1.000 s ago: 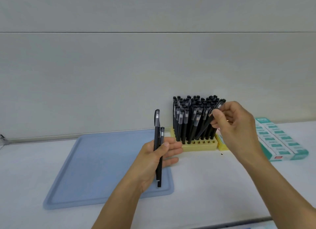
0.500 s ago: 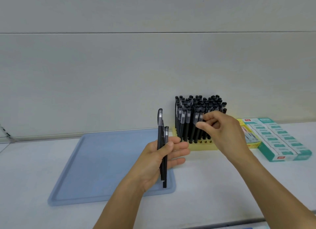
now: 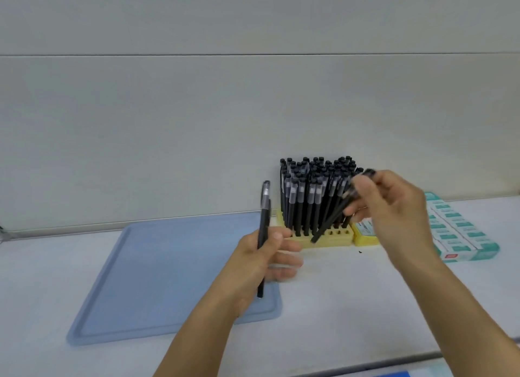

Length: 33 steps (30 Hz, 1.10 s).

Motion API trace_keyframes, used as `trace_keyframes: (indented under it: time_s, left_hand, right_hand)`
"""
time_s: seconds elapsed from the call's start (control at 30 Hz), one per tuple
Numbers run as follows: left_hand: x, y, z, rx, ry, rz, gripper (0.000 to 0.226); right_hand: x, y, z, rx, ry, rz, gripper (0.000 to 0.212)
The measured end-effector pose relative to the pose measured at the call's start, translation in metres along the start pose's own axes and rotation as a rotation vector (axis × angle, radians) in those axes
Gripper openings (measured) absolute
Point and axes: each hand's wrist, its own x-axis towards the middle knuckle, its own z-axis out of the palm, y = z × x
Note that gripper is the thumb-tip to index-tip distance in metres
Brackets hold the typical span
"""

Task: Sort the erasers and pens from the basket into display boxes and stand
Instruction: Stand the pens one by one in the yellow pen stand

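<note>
Pen-loading step. The right hand (image 3: 394, 210) pinches one black pen (image 3: 332, 219) between thumb and curled fingertips; the pen slants down and to the left, its lower tip at the front rows of the yellow stand (image 3: 323, 237), which is already packed with upright pens (image 3: 309, 196) except for a few open holes along the front. The left hand (image 3: 264, 261) grips a spare pen (image 3: 264, 230) upright between thumb and fingers, just left of the stand and over the near right corner of the blue tray (image 3: 168, 269); whether it holds more than one pen cannot be told. Boxes of erasers (image 3: 461, 230) lie to the right of the stand. Judged next: the slanted pen needs its tip guided into a free front hole, then raised upright and pushed down; the spare follows.
</note>
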Motion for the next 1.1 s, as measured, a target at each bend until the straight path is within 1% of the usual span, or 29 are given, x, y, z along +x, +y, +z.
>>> trace_keyframes:
  time_s: [0.03, 0.1, 0.2, 0.27, 0.43, 0.6, 0.67, 0.7, 0.73, 0.77, 0.8, 0.87, 0.9, 0.93, 0.97, 1.03, 1.1]
  left_hand:
    - [-0.001, 0.0, -0.002, 0.02, 0.08, 0.004, 0.027]
    - [-0.001, 0.001, -0.003, 0.035, 0.169, 0.009, 0.03]
    - [-0.002, 0.004, -0.002, -0.015, 0.199, 0.017, 0.042]
    - [-0.002, 0.004, -0.002, -0.064, 0.193, 0.019, 0.038]
    - [-0.002, 0.001, -0.004, -0.075, 0.174, 0.043, 0.028]
    - [-0.004, 0.0, -0.001, -0.072, 0.093, 0.089, 0.026]
    - [-0.005, -0.001, 0.0, -0.019, 0.062, 0.144, 0.025]
    - [-0.006, 0.0, 0.001, -0.001, 0.047, 0.168, 0.024]
    - [-0.007, 0.0, 0.001, 0.009, 0.033, 0.184, 0.024]
    - [-0.006, 0.0, 0.002, 0.017, 0.018, 0.195, 0.024]
    - [-0.006, 0.0, 0.004, 0.028, 0.001, 0.202, 0.024]
    - [-0.004, 0.0, 0.01, 0.062, -0.035, 0.214, 0.023]
    - [-0.003, 0.0, 0.012, 0.084, -0.056, 0.221, 0.023]
    - [-0.003, 0.0, 0.015, 0.105, -0.077, 0.227, 0.024]
    - [-0.002, -0.001, 0.018, 0.12, -0.09, 0.231, 0.025]
    - [-0.001, -0.002, 0.019, 0.127, -0.065, 0.229, 0.026]
    - [0.002, -0.005, 0.015, 0.114, 0.016, 0.212, 0.026]
  right_hand:
    - [0.003, 0.002, -0.006, -0.028, 0.044, -0.033, 0.014]
    - [0.009, 0.008, -0.013, -0.106, 0.07, -0.077, 0.013]
    - [0.012, 0.019, -0.009, -0.175, 0.05, -0.09, 0.011]
    - [0.012, 0.025, -0.004, -0.201, 0.029, -0.094, 0.01]
    - [0.015, 0.037, 0.001, -0.255, -0.036, -0.088, 0.01]
    - [0.02, 0.039, 0.009, -0.326, -0.105, -0.039, 0.014]
    - [0.021, 0.036, 0.009, -0.465, -0.069, -0.063, 0.011]
    - [0.017, 0.034, 0.008, -0.523, -0.008, -0.075, 0.013]
    - [0.01, 0.031, 0.008, -0.508, 0.055, -0.087, 0.015]
    - [0.002, 0.026, 0.009, -0.431, 0.082, -0.1, 0.014]
    - [-0.006, 0.02, 0.011, -0.334, 0.051, -0.114, 0.009]
    - [-0.02, 0.012, 0.02, -0.211, -0.158, -0.102, 0.003]
    - [-0.025, 0.011, 0.024, -0.191, -0.26, -0.101, 0.006]
    - [-0.027, 0.011, 0.027, -0.186, -0.318, -0.11, 0.01]
    - [-0.027, 0.01, 0.028, -0.187, -0.328, -0.12, 0.013]
    - [-0.023, 0.006, 0.025, -0.144, -0.251, -0.113, 0.014]
    - [-0.014, 0.003, 0.014, -0.107, -0.103, -0.075, 0.009]
